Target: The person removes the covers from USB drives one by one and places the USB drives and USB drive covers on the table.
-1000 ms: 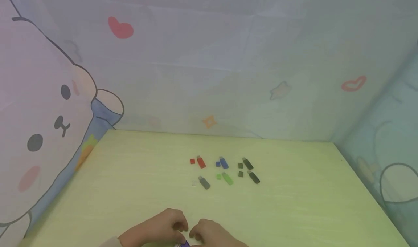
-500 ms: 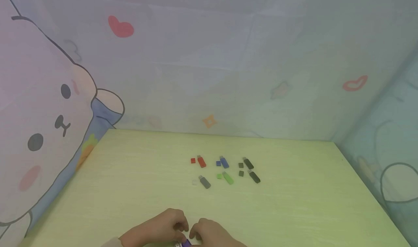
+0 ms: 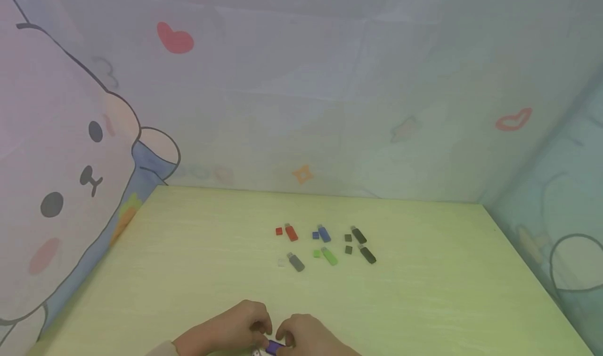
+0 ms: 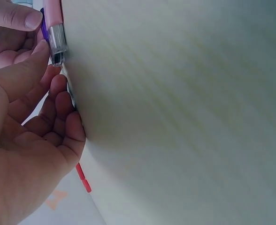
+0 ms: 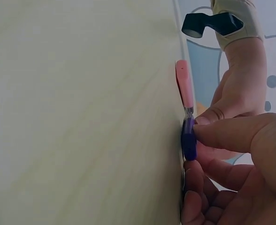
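Note:
At the table's near edge, a purple USB stick (image 3: 274, 347) lies between the hands. My right hand (image 3: 308, 337) pinches its right part, thumb on its side (image 5: 188, 145). The left hand (image 3: 235, 329) holds its other end between thumb and fingers; part of that end is hidden. In the left wrist view, the left thumb touches the purple edge. Close beside it lies a pink USB stick (image 5: 185, 84) with its metal plug toward the purple one; the left wrist view shows that plug (image 4: 57, 40) up close.
Farther back on the pale yellow-green table (image 3: 424, 293) lie red (image 3: 291, 233), blue (image 3: 324, 234), green (image 3: 330, 256), grey (image 3: 296, 263) and two black USB sticks (image 3: 359, 235), each with a small cap to its left. A patterned cloth (image 3: 330, 84) hangs behind.
My right hand has shifted slightly to the right, and more of the purple USB stick shows between the hands. The left hand has hardly moved. The sticks farther back stay in place.

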### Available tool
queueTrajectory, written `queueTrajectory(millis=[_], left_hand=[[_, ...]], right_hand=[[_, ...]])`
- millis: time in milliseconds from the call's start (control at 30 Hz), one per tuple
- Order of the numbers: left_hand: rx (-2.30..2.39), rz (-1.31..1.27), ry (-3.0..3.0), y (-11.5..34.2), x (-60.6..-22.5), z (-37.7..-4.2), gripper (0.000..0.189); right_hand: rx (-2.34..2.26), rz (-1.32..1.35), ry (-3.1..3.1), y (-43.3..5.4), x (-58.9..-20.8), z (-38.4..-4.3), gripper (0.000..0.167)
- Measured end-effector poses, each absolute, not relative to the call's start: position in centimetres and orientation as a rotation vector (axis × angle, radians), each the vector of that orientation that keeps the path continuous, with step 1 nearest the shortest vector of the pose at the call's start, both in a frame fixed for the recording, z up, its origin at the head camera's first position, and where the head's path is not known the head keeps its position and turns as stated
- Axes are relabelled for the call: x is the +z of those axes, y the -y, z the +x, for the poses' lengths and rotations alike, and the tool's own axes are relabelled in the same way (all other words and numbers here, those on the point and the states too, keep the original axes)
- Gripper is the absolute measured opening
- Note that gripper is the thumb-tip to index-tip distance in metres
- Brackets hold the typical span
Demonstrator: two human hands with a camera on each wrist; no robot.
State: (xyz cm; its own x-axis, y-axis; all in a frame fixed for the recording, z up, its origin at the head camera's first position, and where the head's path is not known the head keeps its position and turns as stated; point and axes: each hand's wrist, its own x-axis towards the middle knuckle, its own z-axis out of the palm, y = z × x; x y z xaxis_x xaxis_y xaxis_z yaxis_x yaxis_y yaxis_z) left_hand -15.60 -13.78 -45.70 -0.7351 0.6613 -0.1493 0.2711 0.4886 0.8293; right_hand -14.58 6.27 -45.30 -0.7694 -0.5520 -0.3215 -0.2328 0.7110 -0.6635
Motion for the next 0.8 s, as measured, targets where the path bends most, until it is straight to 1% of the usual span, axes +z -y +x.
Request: queueTrajectory(millis=[567,800], left_hand=[[1.071,0.82,-2.331,13.37,-45.44,-15.63,0.005],[1.102,0.823,-2.3,13.02,-45.59,-15.79,0.01]], right_hand=[[-0.874,-0.582,-2.418,-6.8,-44.68,-14.42,0.01],[-0.848,-0.661,-2.414,-7.05,-45.01,-14.52,0.015]])
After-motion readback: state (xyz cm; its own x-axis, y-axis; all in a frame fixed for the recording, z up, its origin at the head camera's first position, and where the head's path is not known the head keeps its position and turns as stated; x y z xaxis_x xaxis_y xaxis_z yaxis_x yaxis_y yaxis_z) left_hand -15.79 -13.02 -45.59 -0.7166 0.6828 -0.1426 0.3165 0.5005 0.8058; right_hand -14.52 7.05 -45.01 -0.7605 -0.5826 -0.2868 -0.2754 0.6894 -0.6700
